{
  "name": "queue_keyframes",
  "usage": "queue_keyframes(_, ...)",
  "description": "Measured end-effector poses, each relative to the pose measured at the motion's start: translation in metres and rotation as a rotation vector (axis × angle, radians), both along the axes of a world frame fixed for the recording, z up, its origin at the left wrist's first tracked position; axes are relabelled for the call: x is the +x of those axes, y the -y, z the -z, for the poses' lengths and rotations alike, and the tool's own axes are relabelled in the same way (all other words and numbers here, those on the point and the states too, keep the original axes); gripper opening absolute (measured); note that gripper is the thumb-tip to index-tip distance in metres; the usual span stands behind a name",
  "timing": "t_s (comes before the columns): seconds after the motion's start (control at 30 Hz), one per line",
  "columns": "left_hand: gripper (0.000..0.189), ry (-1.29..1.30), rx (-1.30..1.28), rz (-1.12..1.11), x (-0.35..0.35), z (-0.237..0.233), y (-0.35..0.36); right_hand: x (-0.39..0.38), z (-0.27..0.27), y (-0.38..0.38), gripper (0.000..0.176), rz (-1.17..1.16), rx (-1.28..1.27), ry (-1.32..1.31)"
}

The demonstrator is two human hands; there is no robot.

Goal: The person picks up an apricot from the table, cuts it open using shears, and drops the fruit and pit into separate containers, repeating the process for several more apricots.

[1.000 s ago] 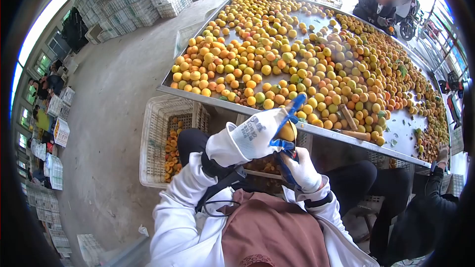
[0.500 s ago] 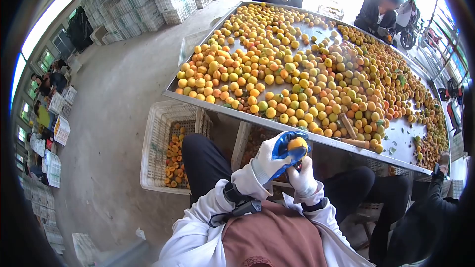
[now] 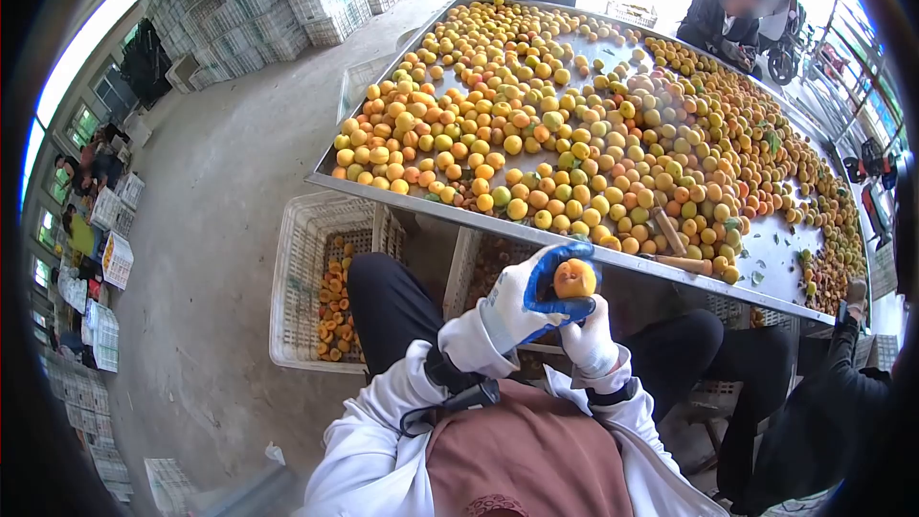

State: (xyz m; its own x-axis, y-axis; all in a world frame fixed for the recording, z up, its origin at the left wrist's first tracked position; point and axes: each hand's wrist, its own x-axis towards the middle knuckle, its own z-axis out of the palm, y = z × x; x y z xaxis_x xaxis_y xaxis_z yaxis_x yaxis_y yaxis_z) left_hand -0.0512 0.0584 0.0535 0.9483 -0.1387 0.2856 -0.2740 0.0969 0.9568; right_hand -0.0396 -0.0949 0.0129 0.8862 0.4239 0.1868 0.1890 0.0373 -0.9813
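My left hand (image 3: 536, 292), in a white glove with a blue coated palm, curls around an apricot (image 3: 574, 279) just beyond the table's near edge. A darker, reddish-orange patch shows on the fruit's near face. Close beneath the fruit is my right hand (image 3: 591, 340), in a white glove, its fingers drawn together with thumb and fingertips up by the apricot. Whatever those fingers grip, if anything, is hidden. A wide metal-edged table (image 3: 421, 208) heaped with whole apricots (image 3: 498, 115) lies in front of both hands.
Wooden-handled tools (image 3: 670, 232) lie at the table's near edge. A white crate (image 3: 287, 278) with apricot halves (image 3: 335, 311) stands left of my knee, another crate (image 3: 464, 273) under the table. Co-workers sit across the table (image 3: 728, 14) and at right (image 3: 814, 421). Crates (image 3: 249, 0) are stacked behind.
The apricot has turned in my left hand, so its reddish patch now faces me. My left fingers have opened wider around it. The view has shifted slightly.
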Motion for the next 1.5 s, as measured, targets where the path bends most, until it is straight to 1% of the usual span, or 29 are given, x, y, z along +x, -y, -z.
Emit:
queue_keyframes(0.07,0.048,0.018,0.153,-0.130,-0.004,0.000,0.003,0.000,0.001,0.000,0.019,0.001,-0.033,0.032)
queue_keyframes(0.17,0.043,0.144,0.308,-0.202,-0.006,-0.006,0.004,0.001,0.016,0.000,0.020,-0.001,-0.145,0.049)
queue_keyframes(0.23,0.041,0.189,0.335,-0.156,0.000,-0.004,0.001,-0.008,0.019,-0.007,0.025,0.022,0.138,-0.087)
queue_keyframes(0.27,0.039,0.230,0.361,-0.111,0.003,-0.002,-0.001,-0.011,0.025,-0.006,0.034,-0.042,0.183,-0.120)
queue_keyframes(0.37,0.037,0.160,0.345,-0.028,0.012,0.004,-0.005,-0.016,0.043,-0.011,0.039,-0.024,0.314,-0.281)
queue_keyframes(0.4,0.036,0.138,0.314,-0.008,0.015,0.008,-0.005,-0.016,0.047,-0.009,0.041,-0.092,0.381,-0.407)
queue_keyframes(0.43,0.036,0.137,0.313,-0.007,0.017,0.011,-0.004,-0.014,0.052,-0.005,0.041,-0.091,0.381,-0.408)
queue_keyframes(0.5,0.036,0.050,0.269,0.016,0.021,0.018,-0.002,-0.010,0.061,0.003,0.040,-0.255,0.433,-0.605)
queue_keyframes(0.53,0.037,0.020,0.261,0.006,0.023,0.024,-0.001,-0.008,0.064,0.005,0.057,-0.300,0.430,-0.710)
queue_keyframes(0.67,0.033,0.033,0.263,0.056,0.037,0.045,-0.001,-0.003,0.068,0.008,0.047,-0.257,0.383,-0.777)
queue_keyframes(0.7,0.033,0.034,0.264,0.056,0.040,0.048,-0.002,0.001,0.074,0.010,0.043,-0.336,0.467,-0.846)
queue_keyframes(0.77,0.036,-0.084,0.093,0.235,0.046,0.053,-0.003,0.004,0.084,0.013,0.038,-0.417,0.555,-0.908)
queue_keyframes(0.83,0.038,-0.103,0.051,0.287,0.050,0.049,-0.002,0.005,0.080,0.010,0.040,-0.401,0.630,-1.088)
queue_keyframes(0.87,0.041,-0.123,0.007,0.338,0.053,0.046,-0.002,0.006,0.077,0.005,0.040,-0.403,0.633,-1.080)
queue_keyframes(0.93,0.039,-0.137,-0.054,0.309,0.059,0.047,0.001,0.006,0.061,-0.008,0.020,-0.068,0.451,-0.785)
queue_keyframes(0.97,0.037,-0.156,-0.119,0.277,0.063,0.050,0.000,0.011,0.060,-0.004,0.020,-0.074,0.456,-0.774)
queue_keyframes(1.0,0.038,-0.090,-0.074,0.235,0.067,0.056,-0.006,0.016,0.062,0.004,0.010,-0.026,0.156,-0.498)
queue_keyframes(1.03,0.039,-0.101,-0.177,0.207,0.070,0.058,-0.008,0.019,0.056,0.004,0.012,0.026,-0.135,-0.215)
queue_keyframes(1.07,0.040,-0.121,-0.290,0.174,0.072,0.060,-0.014,0.015,0.047,0.005,0.028,0.062,-0.105,-0.173)
queue_keyframes(1.1,0.040,-0.142,-0.403,0.141,0.072,0.055,-0.019,0.016,0.057,0.015,0.014,0.082,-0.195,-0.109)
queue_keyframes(1.17,0.037,-0.290,-0.558,0.009,0.070,0.053,-0.027,0.014,0.052,0.018,0.009,0.280,-0.163,-0.069)
queue_keyframes(1.2,0.035,-0.209,-0.402,-0.072,0.074,0.064,-0.031,0.018,0.048,0.024,0.006,0.338,-0.228,0.094)
queue_keyframes(1.23,0.032,-0.136,-0.248,-0.149,0.076,0.070,-0.031,0.024,0.044,0.024,0.017,0.337,-0.197,0.152)
queue_keyframes(1.3,0.028,-0.277,-0.234,-0.112,0.068,0.075,-0.020,0.036,0.040,0.021,0.040,0.351,-0.213,0.240)
queue_keyframes(1.33,0.024,-0.247,-0.061,-0.121,0.064,0.072,-0.017,0.042,0.031,0.016,0.050,0.340,-0.219,0.323)
queue_keyframes(1.37,0.024,-0.263,-0.063,-0.110,0.061,0.077,-0.014,0.045,0.021,0.010,0.061,0.328,-0.228,0.404)
queue_keyframes(1.4,0.028,-0.277,-0.150,-0.007,0.059,0.082,-0.010,0.047,0.014,0.009,0.067,0.254,-0.301,0.327)
queue_keyframes(1.43,0.033,-0.286,-0.239,0.094,0.056,0.081,-0.007,0.050,0.005,0.009,0.064,0.160,-0.300,0.313)
queue_keyframes(1.5,0.029,-0.318,-0.235,0.083,0.048,0.075,-0.010,0.057,0.023,0.014,0.056,0.063,-0.268,0.378)
